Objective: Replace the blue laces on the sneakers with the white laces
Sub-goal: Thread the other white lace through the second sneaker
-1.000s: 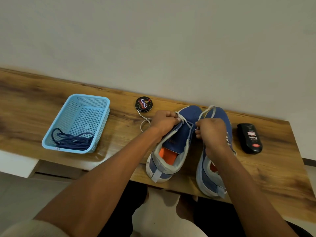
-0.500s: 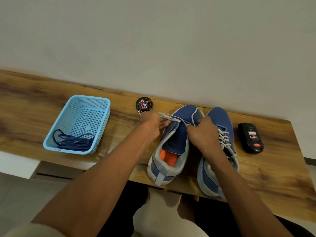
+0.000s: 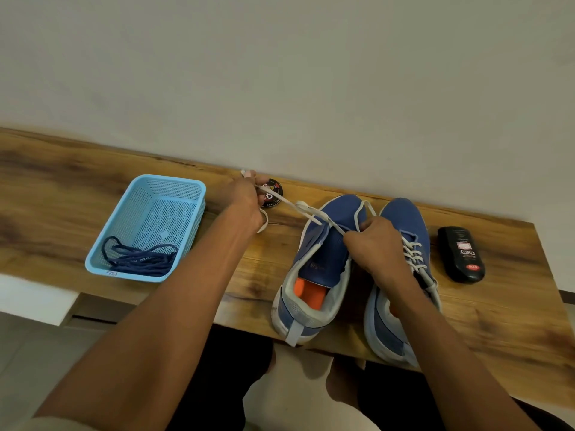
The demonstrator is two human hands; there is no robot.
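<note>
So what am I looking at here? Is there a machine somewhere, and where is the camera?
No machine: these are a person's two bare arms, filmed by a camera worn on their head, looking down at a wooden table. The left hand pulls a white lace out sideways from the left sneaker; the right hand pinches the same lace at that shoe. The right sneaker already has white lacing. A blue basket holds the blue laces. A round polish tin and a black bottle lie nearby.

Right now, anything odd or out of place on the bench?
Nothing damaged or spilled. The left sneaker sits askew, toe angled toward the right sneaker, its white lace pulled taut by the left hand.
</note>
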